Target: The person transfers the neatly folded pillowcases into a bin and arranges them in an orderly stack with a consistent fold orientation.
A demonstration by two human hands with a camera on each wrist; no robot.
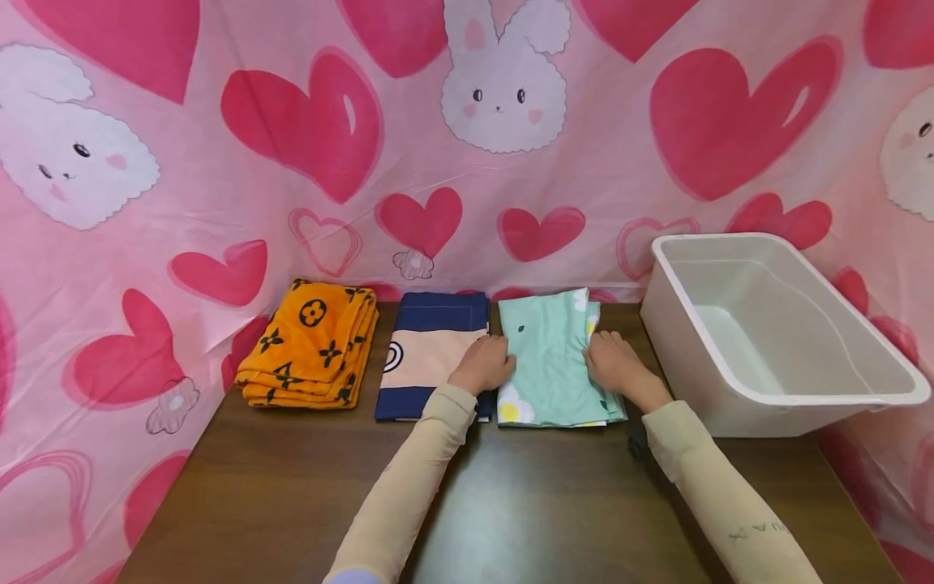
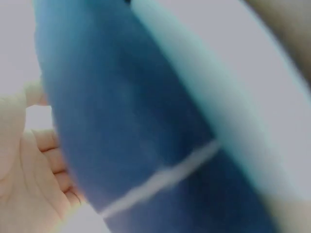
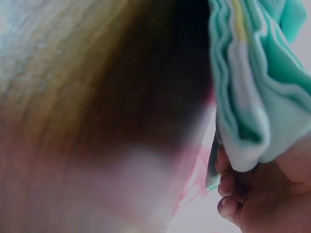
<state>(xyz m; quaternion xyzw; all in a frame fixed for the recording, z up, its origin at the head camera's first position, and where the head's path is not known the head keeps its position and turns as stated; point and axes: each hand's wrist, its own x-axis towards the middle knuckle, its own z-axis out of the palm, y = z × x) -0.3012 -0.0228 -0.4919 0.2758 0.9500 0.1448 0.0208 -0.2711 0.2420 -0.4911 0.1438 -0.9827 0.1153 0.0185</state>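
Observation:
A mint-green folded cloth (image 1: 547,361) with daisies lies on the table between my two hands. My left hand (image 1: 483,365) grips its left edge, overlapping the right side of a folded navy and peach cloth (image 1: 426,353). In the left wrist view, the navy cloth (image 2: 136,111) hides the fingertips of the left hand (image 2: 34,179). My right hand (image 1: 619,365) holds the green cloth's right edge. The right wrist view shows curled fingers of the right hand (image 3: 267,199) under the layered green folds (image 3: 243,111).
To the left sits a folded orange blanket (image 1: 306,345) with dark flower marks. A deep white plastic bin (image 1: 700,357) stands at the right. Behind the brown table (image 1: 511,503) hangs a pink curtain (image 1: 409,162) with hearts and rabbits. A small dark object (image 1: 638,444) lies beneath the right wrist.

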